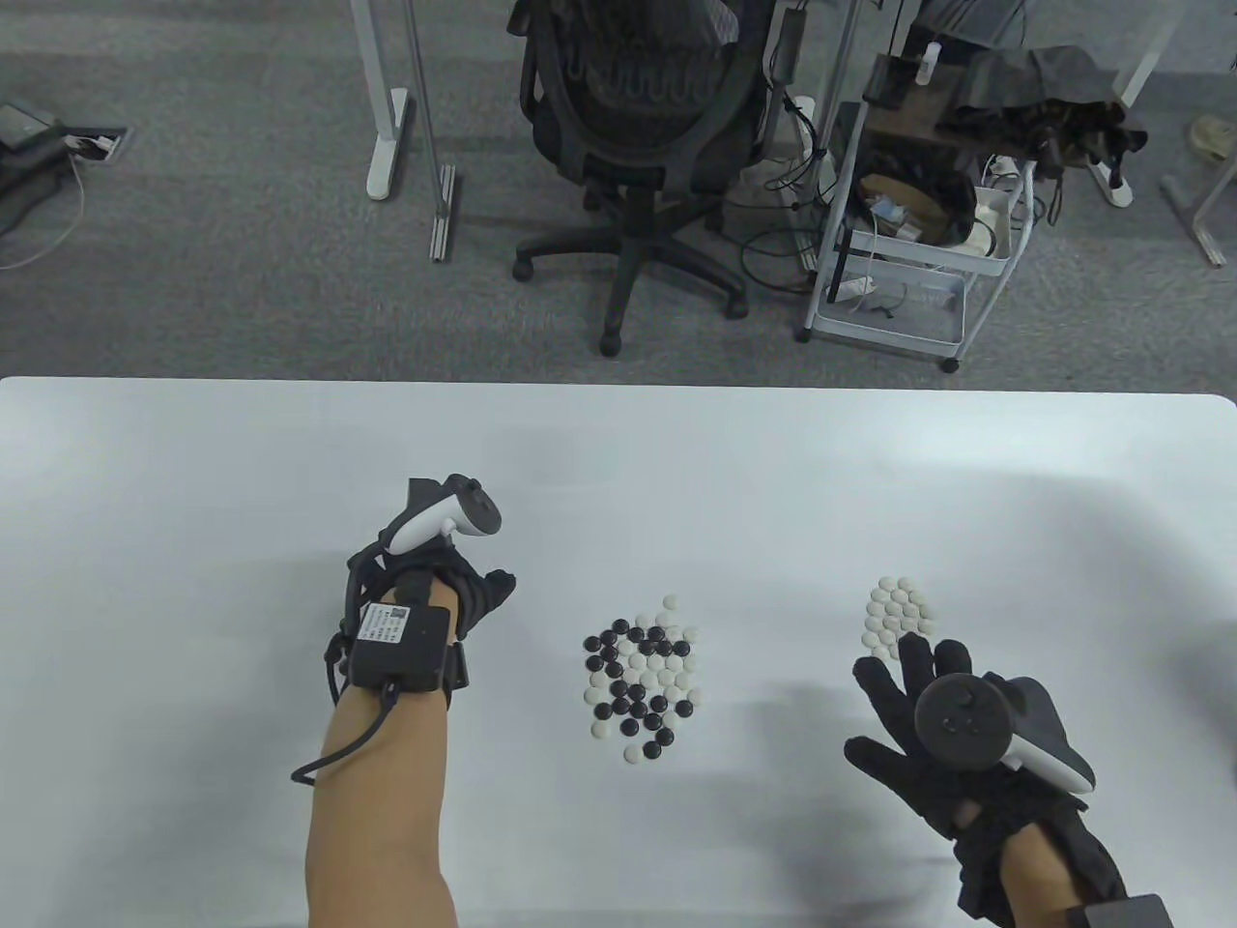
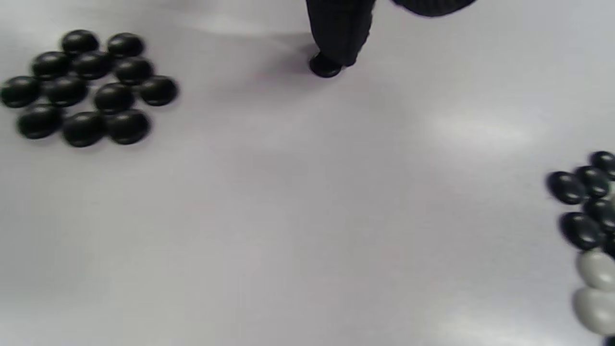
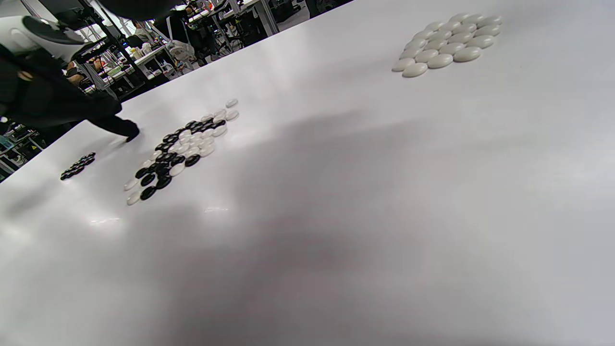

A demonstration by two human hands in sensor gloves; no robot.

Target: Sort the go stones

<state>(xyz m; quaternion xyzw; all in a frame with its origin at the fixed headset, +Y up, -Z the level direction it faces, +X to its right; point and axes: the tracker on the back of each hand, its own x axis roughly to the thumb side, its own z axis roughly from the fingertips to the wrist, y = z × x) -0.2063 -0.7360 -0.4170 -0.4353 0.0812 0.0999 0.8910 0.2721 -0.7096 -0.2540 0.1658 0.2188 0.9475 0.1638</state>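
On the white table (image 1: 193,464) sit three groups of Go stones. Biggest is the mixed pile (image 1: 643,677) of black and white stones in the middle, between the two hands. Next is the white group (image 1: 897,617) on the right side, packed close together. Then comes the black group (image 2: 84,89), seen best in the left wrist view, lying well apart from the mixed pile.

Over on the right, the right hand (image 1: 942,735) lies flat and low with its fingers (image 1: 913,667) straight and spread apart. The fingertips reach the near edge of the white group and hold nothing.

Near the left, the left hand (image 1: 435,580) points down at the table, beside the mixed pile but not touching it. One finger (image 2: 341,29) comes down to a single black stone (image 2: 325,66) lying alone, between the black group and the mixed pile. The fingertip seems to press on it, but I cannot tell if other fingers pinch it.
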